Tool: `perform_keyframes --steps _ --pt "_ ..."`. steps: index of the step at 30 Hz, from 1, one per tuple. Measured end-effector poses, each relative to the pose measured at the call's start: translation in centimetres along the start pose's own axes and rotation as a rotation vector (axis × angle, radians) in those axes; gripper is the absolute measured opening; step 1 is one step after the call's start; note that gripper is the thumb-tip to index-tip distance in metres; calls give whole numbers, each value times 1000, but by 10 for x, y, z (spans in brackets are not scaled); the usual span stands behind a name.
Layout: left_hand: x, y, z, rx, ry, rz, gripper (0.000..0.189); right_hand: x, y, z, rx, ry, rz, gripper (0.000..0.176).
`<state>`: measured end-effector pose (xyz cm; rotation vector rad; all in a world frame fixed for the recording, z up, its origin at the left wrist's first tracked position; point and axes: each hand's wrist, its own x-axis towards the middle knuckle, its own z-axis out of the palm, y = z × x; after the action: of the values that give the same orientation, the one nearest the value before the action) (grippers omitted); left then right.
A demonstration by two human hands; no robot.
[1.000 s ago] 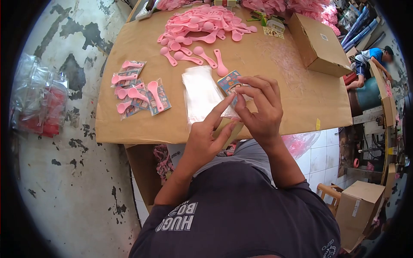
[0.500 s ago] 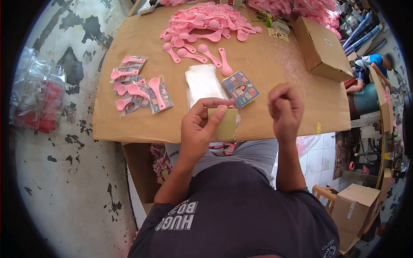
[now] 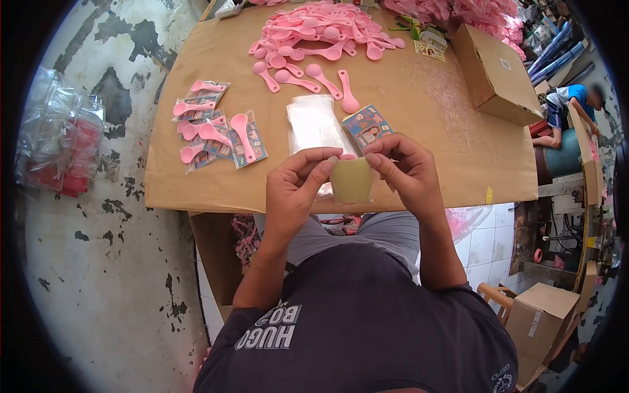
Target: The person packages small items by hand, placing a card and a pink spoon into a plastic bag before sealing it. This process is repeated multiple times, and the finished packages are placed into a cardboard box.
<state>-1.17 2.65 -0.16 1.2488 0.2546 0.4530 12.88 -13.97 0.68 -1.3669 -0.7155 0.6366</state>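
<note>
My left hand point(image 3: 291, 187) pinches the upper left corner of an olive-backed card point(image 3: 352, 182) that sits in a clear plastic bag. My right hand point(image 3: 413, 177) has its thumb and forefinger closed on the upper right corner. Something pink shows behind the card's top edge, mostly hidden. Just beyond the hands lie a stack of clear plastic bags point(image 3: 313, 121) and a stack of blue printed cards point(image 3: 368, 123). Several loose pink spoons point(image 3: 350, 101) rest past those stacks, in front of a large spoon pile point(image 3: 327, 29).
Bagged spoons with cards point(image 3: 244, 141) lie at the table's left. A cardboard box point(image 3: 491, 72) stands at the right edge, near scattered clear plastic bits point(image 3: 449, 92). Farther right, a person in blue point(image 3: 573, 105) bends over. Peeling wall or floor surface point(image 3: 118, 196) borders the left.
My right hand has come in from the right and taken hold of the bagged card's upper right corner. My left hand keeps its pinch, shifted slightly; the view has also shifted a little.
</note>
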Motion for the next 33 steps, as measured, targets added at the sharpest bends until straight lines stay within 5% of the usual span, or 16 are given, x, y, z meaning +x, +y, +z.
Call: perform_keyframes --steps 17,22,27,29,33 --pt "-6 -5 -1 72 -126 285 10 -8 3 -12 88 -65 -251 10" --pt "-11 -8 -8 84 -32 189 16 -7 3 1 -88 -82 -239 5" --pt "-14 12 -3 -171 43 98 34 -1 1 24 125 -11 -210 36" --pt "-20 14 -12 19 -124 -34 35 -1 3 25 120 -34 -219 40" --pt "-20 4 -32 274 -210 0 39 3 -5 27 -121 -96 -214 44"
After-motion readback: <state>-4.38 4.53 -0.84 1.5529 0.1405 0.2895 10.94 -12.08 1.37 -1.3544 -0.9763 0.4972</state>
